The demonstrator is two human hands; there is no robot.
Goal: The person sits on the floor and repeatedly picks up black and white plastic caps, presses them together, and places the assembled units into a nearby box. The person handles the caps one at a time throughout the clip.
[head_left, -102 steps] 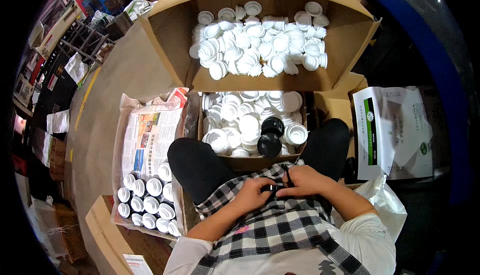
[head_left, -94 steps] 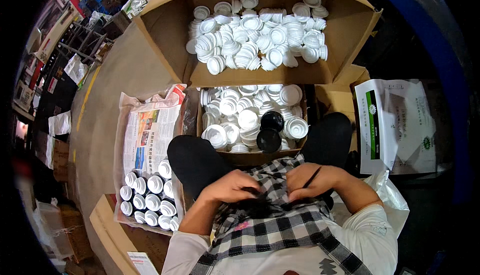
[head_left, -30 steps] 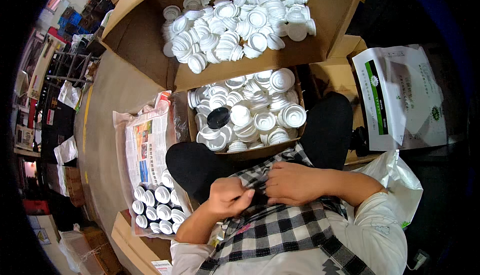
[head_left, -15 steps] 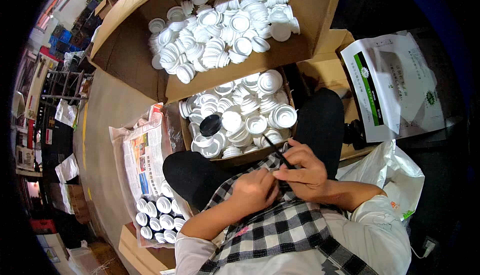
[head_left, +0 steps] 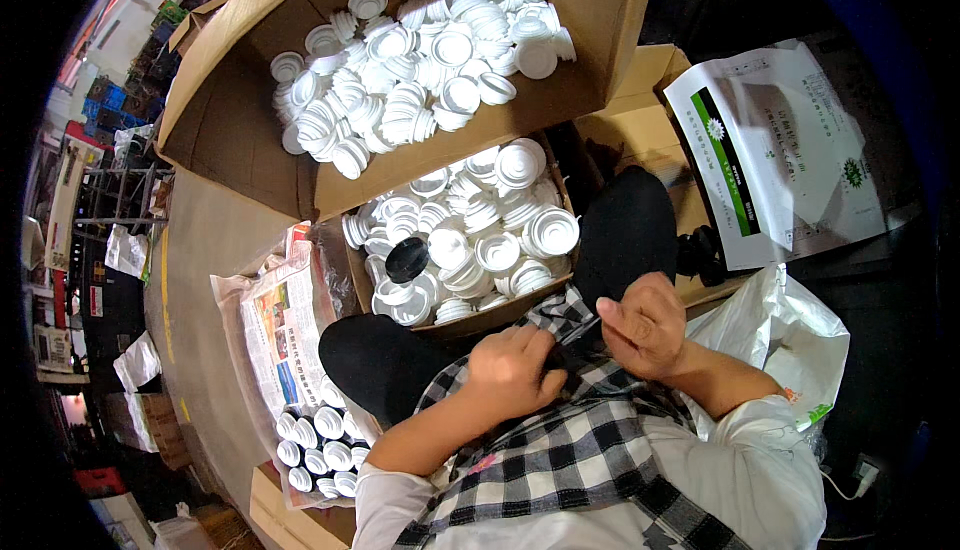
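Note:
Over my checked apron, my two hands are held a short way apart. My left hand is closed, its curled fingers hiding whatever is in them. Dark material shows between the hands, but I cannot tell it from the dark clothing behind. My right hand is also closed, thumb pressed against the curled fingers; its contents are hidden. Just beyond my lap, a small carton holds many white ribbed plastic caps. A black round disc lies among them on the left side.
A large tilted carton of more white caps stands behind. On the left, a newspaper-lined bag holds black-and-white capped pieces. To the right are a printed white sheet and a white plastic bag.
My right hand has moved up and right, away from my left. The thin black piece that stuck out of my right hand no longer shows. The view has shifted slightly.

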